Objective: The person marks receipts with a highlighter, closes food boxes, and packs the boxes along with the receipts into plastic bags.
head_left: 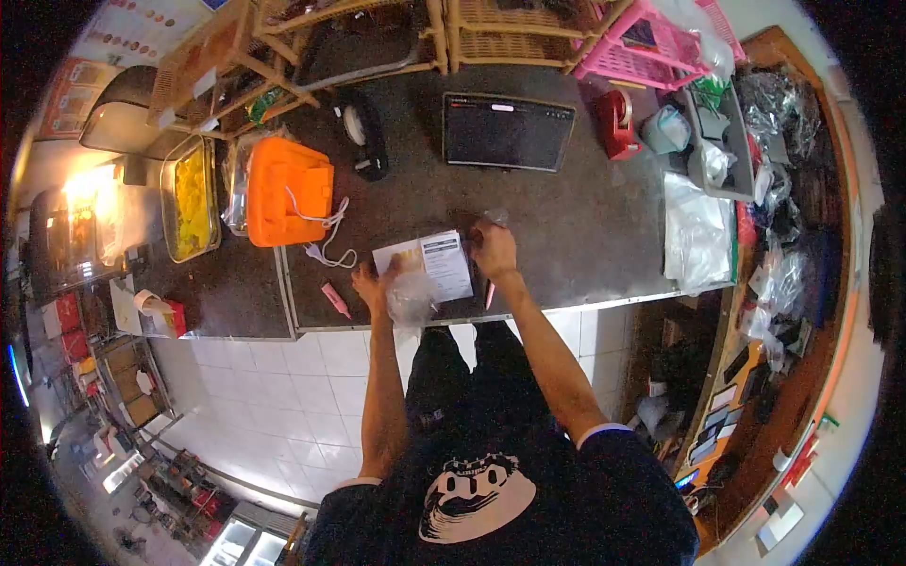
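Note:
A printed booklet [446,266] lies open near the front edge of the dark table, white with dark lines of text on its right page. My left hand [371,283] is at the booklet's lower left, fingers curled, with a crumpled clear plastic bag [411,300] bunched against it and covering part of the page. My right hand [494,251] is closed just beyond the booklet's right edge; a small clear piece of plastic [496,217] shows at its far side. Below that hand lies a slim pink pen [490,294]. A pink tool [335,300] rests left of my left hand.
An orange container [288,191] with a white cable [332,241] stands at left, beside a tray of yellow contents [191,198]. A dark-screened device [507,134] and a red tape dispenser [618,124] stand at the back. Clear plastic bags [699,231] lie at right.

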